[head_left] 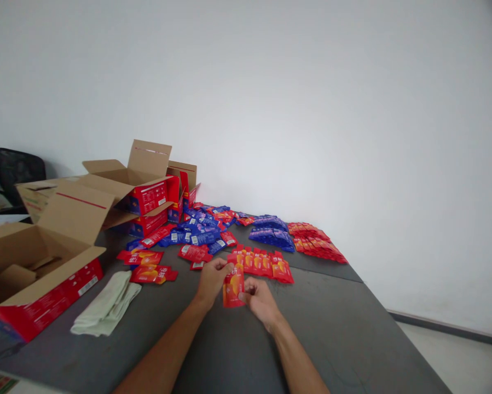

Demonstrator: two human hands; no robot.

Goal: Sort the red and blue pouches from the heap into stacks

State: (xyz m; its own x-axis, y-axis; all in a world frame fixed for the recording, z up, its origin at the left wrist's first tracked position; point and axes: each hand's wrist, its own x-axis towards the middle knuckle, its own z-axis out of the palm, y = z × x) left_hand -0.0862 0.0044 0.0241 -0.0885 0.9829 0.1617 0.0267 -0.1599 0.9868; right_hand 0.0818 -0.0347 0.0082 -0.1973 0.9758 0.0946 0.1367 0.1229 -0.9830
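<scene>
Between my two hands is a red packet point(233, 287) with an orange picture, its printed face toward me. My left hand point(213, 282) pinches its upper left part, while the fingers of my right hand point(260, 300) grip its lower right edge. Just beyond lies a row of overlapping red packets point(262, 262), printed side up. Left of my left hand are more loose red packets point(149, 273), and a few lie with their barcode side up.
Blue and red packets are heaped in a loose pile point(204, 227) at the back. Stacked blue packets point(272, 235) and stacked red packets point(317, 243) stand at back right. Open cartons point(61, 295) fill the left, near a folded pale cloth point(106, 303). A white wall borders the dark table point(331, 328).
</scene>
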